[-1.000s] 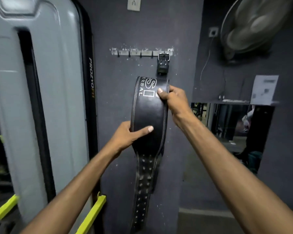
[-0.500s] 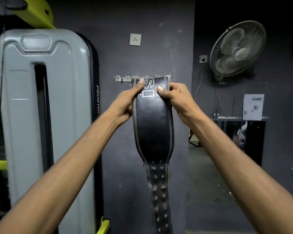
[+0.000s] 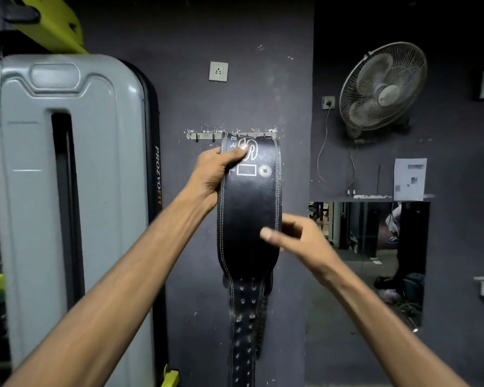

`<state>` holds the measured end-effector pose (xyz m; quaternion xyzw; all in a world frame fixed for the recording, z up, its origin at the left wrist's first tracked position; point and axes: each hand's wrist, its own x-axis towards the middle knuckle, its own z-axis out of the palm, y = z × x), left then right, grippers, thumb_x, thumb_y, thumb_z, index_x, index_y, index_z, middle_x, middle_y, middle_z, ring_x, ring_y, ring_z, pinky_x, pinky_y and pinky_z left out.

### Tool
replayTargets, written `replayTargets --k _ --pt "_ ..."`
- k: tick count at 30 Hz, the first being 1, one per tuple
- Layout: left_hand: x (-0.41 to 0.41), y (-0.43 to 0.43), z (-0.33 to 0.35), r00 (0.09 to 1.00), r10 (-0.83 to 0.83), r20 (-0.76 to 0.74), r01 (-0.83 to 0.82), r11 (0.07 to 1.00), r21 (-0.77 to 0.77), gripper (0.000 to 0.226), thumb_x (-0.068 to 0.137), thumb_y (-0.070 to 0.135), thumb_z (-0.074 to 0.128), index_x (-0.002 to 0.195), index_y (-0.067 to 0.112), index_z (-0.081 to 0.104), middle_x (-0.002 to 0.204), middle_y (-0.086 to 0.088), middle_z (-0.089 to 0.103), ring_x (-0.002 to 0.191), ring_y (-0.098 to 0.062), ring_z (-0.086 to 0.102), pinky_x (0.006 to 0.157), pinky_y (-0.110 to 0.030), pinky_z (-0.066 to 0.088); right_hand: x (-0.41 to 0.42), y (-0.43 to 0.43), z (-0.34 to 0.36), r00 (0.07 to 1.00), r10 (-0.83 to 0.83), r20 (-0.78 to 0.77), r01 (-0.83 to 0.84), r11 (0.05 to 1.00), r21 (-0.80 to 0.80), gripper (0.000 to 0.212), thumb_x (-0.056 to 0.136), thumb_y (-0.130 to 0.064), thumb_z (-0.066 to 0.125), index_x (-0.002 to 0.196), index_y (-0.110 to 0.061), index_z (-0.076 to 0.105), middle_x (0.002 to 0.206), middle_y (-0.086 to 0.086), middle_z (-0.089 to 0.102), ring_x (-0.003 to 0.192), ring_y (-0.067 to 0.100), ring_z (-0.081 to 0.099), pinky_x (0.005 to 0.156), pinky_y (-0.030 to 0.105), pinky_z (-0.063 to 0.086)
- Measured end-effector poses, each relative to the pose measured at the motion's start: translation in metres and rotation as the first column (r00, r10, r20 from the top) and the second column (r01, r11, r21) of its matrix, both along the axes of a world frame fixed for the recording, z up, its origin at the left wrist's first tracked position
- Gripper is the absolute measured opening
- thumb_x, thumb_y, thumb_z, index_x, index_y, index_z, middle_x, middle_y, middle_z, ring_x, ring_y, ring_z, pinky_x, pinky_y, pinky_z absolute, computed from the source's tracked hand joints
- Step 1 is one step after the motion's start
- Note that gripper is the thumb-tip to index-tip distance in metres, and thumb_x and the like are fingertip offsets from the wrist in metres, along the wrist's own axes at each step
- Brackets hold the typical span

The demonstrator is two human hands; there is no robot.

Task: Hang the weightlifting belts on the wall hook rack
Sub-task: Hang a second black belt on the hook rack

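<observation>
Black weightlifting belt (image 3: pixel 249 208) hangs flat against wall, top edge overlapping right end of hook rack (image 3: pixel 204 136); holed strap trails below rack. Left hand (image 3: pixel 218 171) grips belt's upper left edge just under rack. Right hand (image 3: pixel 299 238) blurred, fingers loosely spread, lower, thumb over belt's right edge; contact unclear.

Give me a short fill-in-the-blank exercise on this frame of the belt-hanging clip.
1. The left hand grips the black belt near its ____ end.
2. The belt's top edge covers the ____ part of the hook rack.
3. The right hand is blurred beside the belt's ____ edge.
4. The fan is mounted to the ____ of the rack.

Missing words: top; right; right; right
</observation>
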<state>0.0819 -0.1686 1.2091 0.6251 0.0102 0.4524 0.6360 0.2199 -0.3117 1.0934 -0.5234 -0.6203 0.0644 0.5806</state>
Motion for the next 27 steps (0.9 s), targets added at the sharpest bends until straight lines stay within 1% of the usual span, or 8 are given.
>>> replayTargets --k 5,7,10,12,14,16,23,27 --pt "-0.016 -0.004 -0.013 1.0 0.03 -0.007 -0.029 0.995 0.091 0.034 0.085 0.011 0.075 0.114 -0.006 0.068 0.1 -0.019 0.074 0.082 -0.027 0.071 0.084 -0.042 0.06 -0.007 0.014 0.093 0.908 0.069 -0.414 -0.093 0.995 -0.038 0.067 0.075 -0.075 0.069 0.089 -0.009 0.068 0.083 0.009 0.055 0.064 0.018 0.049 0.06 0.027 0.04" --pt "-0.025 -0.007 -0.02 0.999 0.032 -0.033 -0.026 0.986 0.162 0.027 0.085 0.011 0.074 0.109 -0.001 0.07 0.098 -0.016 0.074 0.083 -0.025 0.07 0.085 -0.04 0.058 -0.013 0.019 0.116 0.865 0.071 -0.498 -0.093 0.996 -0.019 0.051 0.093 -0.054 0.063 0.061 -0.015 0.065 0.054 -0.003 0.055 0.041 0.006 0.046 0.043 0.016 0.039" --pt "-0.035 -0.006 -0.033 0.996 -0.015 -0.083 0.031 0.982 0.187 0.016 0.086 0.011 0.073 0.1 0.004 0.072 0.092 -0.011 0.077 0.078 -0.02 0.073 0.076 -0.031 0.062 -0.015 0.028 0.127 0.812 0.115 -0.573 -0.105 0.993 0.05 0.017 0.096 -0.02 0.064 0.083 -0.011 0.06 0.043 -0.009 0.043 0.027 0.003 0.031 0.029 0.015 0.023" --pt "-0.041 -0.002 -0.033 0.986 -0.11 -0.127 0.118 0.991 0.063 0.026 0.09 0.022 0.067 0.107 0.003 0.071 0.084 -0.009 0.078 0.074 -0.018 0.074 0.075 -0.03 0.061 -0.015 0.033 0.118 0.805 0.138 -0.577 -0.123 0.99 0.065 0.018 0.092 -0.012 0.068 0.106 -0.002 0.063 0.065 0.004 0.066 0.035 0.004 0.052 0.034 0.016 0.041" --pt "-0.042 0.003 -0.025 0.961 -0.199 -0.191 0.184 0.979 -0.091 0.055 0.091 0.043 0.063 0.122 -0.001 0.067 0.099 -0.014 0.076 0.089 -0.024 0.072 0.093 -0.038 0.057 -0.015 0.035 0.107 0.857 0.125 -0.501 -0.097 0.992 0.081 0.039 0.081 -0.015 0.076 0.112 0.003 0.061 0.107 0.024 0.074 0.078 0.023 0.078 0.075 0.036 0.065" --pt "-0.036 0.006 -0.016 0.951 -0.222 -0.213 0.193 0.97 -0.15 0.07 0.087 0.052 0.066 0.132 -0.002 0.062 0.12 -0.021 0.068 0.106 -0.033 0.066 0.108 -0.046 0.047 -0.017 0.03 0.096 0.922 0.107 -0.372 -0.069 0.991 0.116 0.05 0.075 -0.018 0.078 0.109 0.014 0.058 0.113 0.023 0.072 0.11 0.039 0.071 0.104 0.055 0.053" --pt "-0.014 0.002 -0.002 0.989 -0.116 -0.09 0.114 0.993 -0.023 0.05 0.078 0.03 0.076 0.115 0.001 0.061 0.117 -0.021 0.065 0.107 -0.037 0.063 0.103 -0.047 0.051 -0.013 0.012 0.083 0.965 0.063 -0.254 -0.036 0.993 0.109 0.023 0.078 -0.036 0.076 0.082 -0.015 0.068 0.079 0.003 0.065 0.072 0.022 0.06 0.068 0.035 0.043" --pt "-0.018 -0.01 -0.016 0.997 -0.049 -0.054 0.06 0.972 0.226 0.04 0.085 0.01 0.07 0.123 0.0 0.063 0.108 -0.014 0.071 0.093 -0.024 0.07 0.08 -0.031 0.06 -0.007 0.021 0.118 0.882 0.091 -0.462 -0.05 0.994 0.1 0.064 0.065 -0.057 0.086 0.106 -0.01 0.071 0.102 0.015 0.056 0.093 0.027 0.037 0.077 0.037 0.041"
